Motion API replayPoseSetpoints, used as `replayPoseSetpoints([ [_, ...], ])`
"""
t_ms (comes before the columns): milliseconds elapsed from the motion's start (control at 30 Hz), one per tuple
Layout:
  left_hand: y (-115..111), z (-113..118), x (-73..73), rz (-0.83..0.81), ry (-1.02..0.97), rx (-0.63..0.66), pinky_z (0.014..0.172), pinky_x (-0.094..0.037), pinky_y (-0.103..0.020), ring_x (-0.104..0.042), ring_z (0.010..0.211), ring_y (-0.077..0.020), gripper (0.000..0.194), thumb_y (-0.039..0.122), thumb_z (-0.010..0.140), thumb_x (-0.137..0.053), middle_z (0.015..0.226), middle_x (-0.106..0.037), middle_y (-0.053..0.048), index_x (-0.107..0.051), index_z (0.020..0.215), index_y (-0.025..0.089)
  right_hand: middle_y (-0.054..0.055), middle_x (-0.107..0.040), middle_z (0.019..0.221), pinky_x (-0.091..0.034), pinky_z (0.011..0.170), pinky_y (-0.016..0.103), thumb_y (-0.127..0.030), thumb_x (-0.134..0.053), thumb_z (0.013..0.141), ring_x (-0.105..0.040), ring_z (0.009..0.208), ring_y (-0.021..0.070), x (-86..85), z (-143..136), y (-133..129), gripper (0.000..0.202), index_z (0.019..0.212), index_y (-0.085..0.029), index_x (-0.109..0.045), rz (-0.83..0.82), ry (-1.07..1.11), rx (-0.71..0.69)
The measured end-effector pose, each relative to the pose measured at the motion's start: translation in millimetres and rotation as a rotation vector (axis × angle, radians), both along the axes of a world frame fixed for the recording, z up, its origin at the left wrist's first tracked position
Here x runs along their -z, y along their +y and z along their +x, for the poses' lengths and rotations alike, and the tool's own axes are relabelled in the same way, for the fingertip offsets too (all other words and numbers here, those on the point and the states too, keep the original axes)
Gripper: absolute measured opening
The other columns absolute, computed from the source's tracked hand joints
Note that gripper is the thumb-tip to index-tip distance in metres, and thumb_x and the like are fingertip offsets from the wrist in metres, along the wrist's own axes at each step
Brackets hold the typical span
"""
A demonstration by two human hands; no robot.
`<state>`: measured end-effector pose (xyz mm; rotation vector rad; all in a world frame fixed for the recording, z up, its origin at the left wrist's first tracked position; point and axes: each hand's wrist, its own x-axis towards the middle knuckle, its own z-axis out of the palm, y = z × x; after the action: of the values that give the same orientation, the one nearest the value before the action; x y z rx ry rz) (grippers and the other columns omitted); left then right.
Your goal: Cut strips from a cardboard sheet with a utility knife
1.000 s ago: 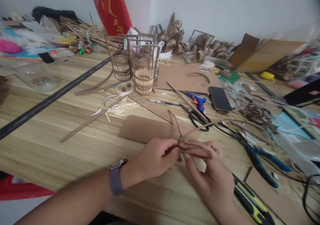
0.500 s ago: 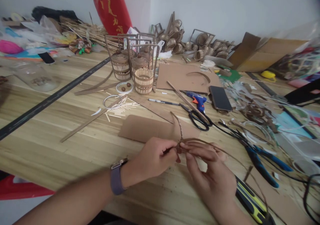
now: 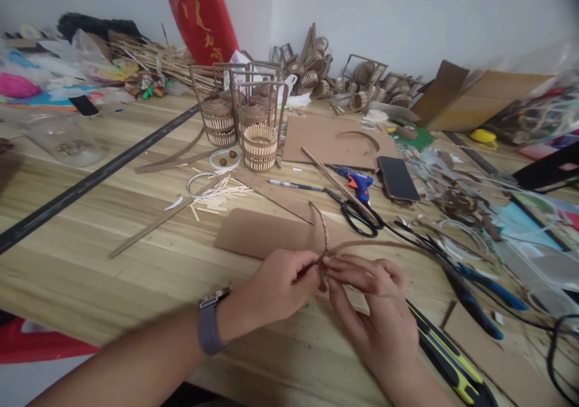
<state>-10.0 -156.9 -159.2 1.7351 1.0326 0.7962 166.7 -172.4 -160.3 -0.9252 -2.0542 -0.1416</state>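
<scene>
Hands [image 3: 289, 283] both pinching curved strip [image 3: 325, 232] | utility knife [image 3: 452, 356] beside right one | scissors [image 3: 342, 200], glue gun [image 3: 360, 184] beyond

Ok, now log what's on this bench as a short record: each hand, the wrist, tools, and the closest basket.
left hand: pinching a thin brown strip
right hand: fingertips at the same strip; grip unclear
left wrist: watch, purple band
tools: glue gun, scissors, pliers, utility knife
closest basket: upright, slatted, open-topped
</scene>
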Motion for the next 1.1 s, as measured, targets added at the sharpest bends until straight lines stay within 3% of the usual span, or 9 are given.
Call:
replayPoseSetpoints([
  [100, 0.0, -0.5, 2.5, 0.021, 0.018, -0.025, 0.051, -0.024, -0.021, -0.038, 0.056, -0.0082, 0.028, 0.022, 0.093, -0.046, 0.057, -0.042, 0.006, -0.046, 0.065, 0.017, 0.004, -0.079, 0.096, -0.04, 0.083, 0.038, -0.012, -0.066, 0.089, -0.074, 0.088, 0.0212, -1.4, -2.4, -0.6, 0.017, 0.101, -0.023, -0.06, 0.037, -0.033, 0.024],
  [200, -0.5, -1.1, 4.8, -0.002, 0.008, -0.014, 0.051, -0.025, -0.021, -0.039, 0.056, -0.0083, 0.027, 0.022, 0.092, -0.046, 0.058, -0.044, 0.006, -0.051, 0.067, 0.016, 0.005, -0.079, 0.095, -0.04, 0.082, 0.037, -0.01, -0.064, 0.09, -0.074, 0.085, 0.0199, -1.3, -2.1, -1.7, 0.016, 0.101, -0.021, -0.059, 0.037, -0.039, 0.008],
  [533, -1.3, -1.4, 3.2, -0.039, -0.052, 0.025, 0.053, -0.034, -0.018, -0.052, 0.059, -0.0088, 0.026, 0.018, 0.09, -0.046, 0.066, -0.062, 0.002, -0.068, 0.077, 0.014, 0.001, -0.076, 0.09, -0.046, 0.081, 0.036, -0.018, -0.058, 0.095, -0.072, 0.084, 0.0158, 7.8, 3.4, -2.8, 0.007, 0.095, -0.024, -0.055, -0.187, 0.205, -0.003],
  [900, -1.0, 1.1, 3.5, -0.072, -0.087, -0.023, 0.049, -0.027, -0.019, -0.04, 0.055, -0.0081, 0.028, 0.024, 0.092, -0.045, 0.058, -0.045, 0.005, -0.052, 0.065, 0.017, 0.009, -0.077, 0.097, -0.041, 0.081, 0.037, -0.013, -0.061, 0.093, -0.071, 0.094, 0.0203, 2.8, 1.8, 0.1, 0.01, 0.099, -0.019, -0.057, 0.037, -0.076, -0.008],
  [1100, -4.5, 3.1, 6.6, -0.03, -0.085, -0.058, 0.049, -0.024, -0.019, -0.037, 0.055, -0.0074, 0.027, 0.021, 0.089, -0.047, 0.056, -0.04, 0.006, -0.05, 0.062, 0.016, 0.006, -0.078, 0.097, -0.04, 0.082, 0.038, -0.013, -0.057, 0.095, -0.072, 0.087, 0.0178, 6.6, 1.3, -5.5, 0.009, 0.097, -0.021, -0.056, -0.019, -0.05, 0.019],
])
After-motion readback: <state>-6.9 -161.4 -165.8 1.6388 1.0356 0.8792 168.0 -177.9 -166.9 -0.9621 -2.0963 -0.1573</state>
